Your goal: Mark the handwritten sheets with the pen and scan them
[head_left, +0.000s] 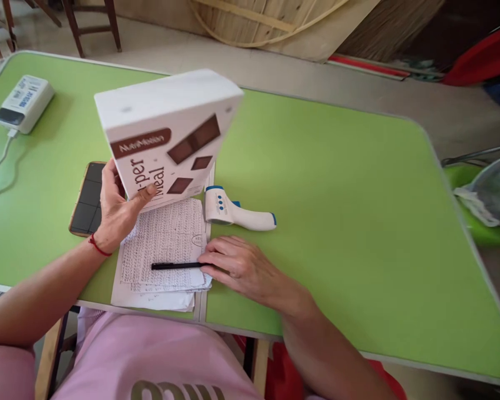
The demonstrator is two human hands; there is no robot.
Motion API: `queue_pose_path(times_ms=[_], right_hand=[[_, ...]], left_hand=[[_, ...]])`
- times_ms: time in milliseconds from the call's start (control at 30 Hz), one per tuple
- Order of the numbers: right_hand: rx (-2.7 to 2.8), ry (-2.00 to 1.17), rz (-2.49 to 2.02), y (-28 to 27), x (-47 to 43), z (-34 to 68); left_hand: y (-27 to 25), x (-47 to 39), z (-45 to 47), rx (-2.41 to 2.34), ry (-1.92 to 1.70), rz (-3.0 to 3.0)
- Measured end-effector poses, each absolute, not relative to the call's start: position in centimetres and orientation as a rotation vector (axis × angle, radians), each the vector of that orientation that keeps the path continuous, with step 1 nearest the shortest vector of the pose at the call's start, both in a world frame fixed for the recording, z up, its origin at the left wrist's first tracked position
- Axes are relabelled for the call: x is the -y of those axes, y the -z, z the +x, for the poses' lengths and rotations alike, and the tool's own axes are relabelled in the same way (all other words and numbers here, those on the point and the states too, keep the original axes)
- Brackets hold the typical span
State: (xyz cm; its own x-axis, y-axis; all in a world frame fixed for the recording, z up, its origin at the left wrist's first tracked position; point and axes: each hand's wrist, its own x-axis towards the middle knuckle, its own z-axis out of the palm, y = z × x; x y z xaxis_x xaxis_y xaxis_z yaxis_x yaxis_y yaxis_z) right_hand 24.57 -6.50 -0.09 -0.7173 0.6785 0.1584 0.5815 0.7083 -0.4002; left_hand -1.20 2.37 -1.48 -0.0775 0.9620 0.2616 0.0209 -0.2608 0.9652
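My left hand (123, 208) grips the lower left corner of a white and brown meal box (166, 139), its thumb across the printed front. The box is tilted above the table, its white top side towards the far edge. Below it lie several sheets of handwritten paper (162, 241). My right hand (237, 266) rests at the right edge of the sheets, its fingers closed on one end of a black pen (175, 266) that lies across the writing. Just beyond that hand is a white and blue infrared thermometer (237, 210), lying on its side.
A dark phone (87, 200) lies left of the papers, partly behind my left hand. At the far left of the green table (337, 222) is a white power bank (25, 103) with a cable plugged in. A wooden stool (94, 28) stands beyond the table.
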Motion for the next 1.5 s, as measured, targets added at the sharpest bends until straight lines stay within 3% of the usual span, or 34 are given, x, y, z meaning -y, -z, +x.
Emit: queue_pose_path(times_ms=[200, 533, 700, 800, 933, 1067, 1300, 1500], right_hand=[[2.61, -0.488, -0.992, 0.1, 6.4, 24.5], [2.345, -0.454, -0.988, -0.2, 5.6, 24.8], [2.008, -0.009, -1.446, 1.7, 4.5, 26.3], [2.101, 0.004, -1.657, 3.0, 4.0, 26.6], [2.042, -0.157, -1.83, 3.4, 3.9, 26.8], [1.58, -0.359, -1.821, 1.6, 4.4, 26.6], [1.154, -1.398, -1.026, -1.6, 8.4, 22.5], [1.226, -1.548, -1.138, -0.2, 9.3, 19.7]], left_hand=[[-0.1, -1.7, -0.8, -0.934, -1.413, 1.04], [1.0, -0.9, -1.1, -1.036, -1.153, 1.073], [0.9, -0.9, -1.2, -1.003, -1.141, 1.065], [0.7, -0.9, -1.1, -1.017, -1.133, 1.06], [0.7, -1.0, -1.2, -1.01, -1.13, 1.066], [0.7, -0.9, -1.2, -1.009, -1.127, 1.069], [0.0, -0.9, -0.9, -1.074, -1.09, 1.096], [-0.2, -0.9, -0.9, -1.102, -1.074, 1.127]])
